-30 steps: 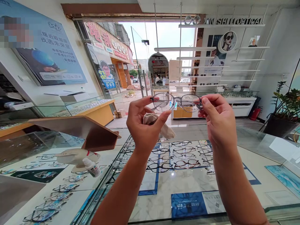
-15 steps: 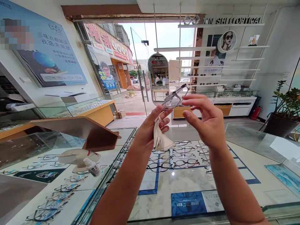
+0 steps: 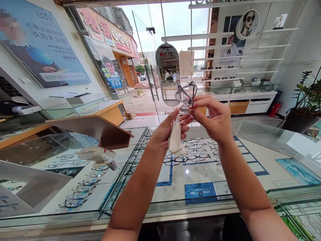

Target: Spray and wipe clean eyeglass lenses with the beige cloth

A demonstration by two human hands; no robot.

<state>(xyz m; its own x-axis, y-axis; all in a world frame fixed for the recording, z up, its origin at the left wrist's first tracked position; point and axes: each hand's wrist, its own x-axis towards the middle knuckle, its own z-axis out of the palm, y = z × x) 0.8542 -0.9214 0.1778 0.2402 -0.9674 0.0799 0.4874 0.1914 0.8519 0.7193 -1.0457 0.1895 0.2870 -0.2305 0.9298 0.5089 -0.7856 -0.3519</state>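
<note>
A pair of dark, clear-lensed eyeglasses (image 3: 187, 92) is held up above the glass counter between both hands. My left hand (image 3: 165, 129) has its fingers closed on the lower part of the glasses, and a cream cloth (image 3: 175, 139) with a zigzag edge hangs from the same hand. With thumb and fingers pinched together, my right hand (image 3: 213, 115) grips the glasses from the right side. Below the hands, rows of eyeglasses (image 3: 199, 156) lie inside the display case.
A small white bottle (image 3: 109, 161) stands on the left counter beside a beige object (image 3: 91, 154). Behind them is a brown board (image 3: 100, 129). Past the counter are an oval mirror (image 3: 168, 73), wall shelves (image 3: 215, 58) and a plant (image 3: 307, 97).
My right hand has moved left and now pinches the glasses, which are turned more upright. The view has tilted down, showing the counter's near edge. The cloth still hangs from my left hand.
</note>
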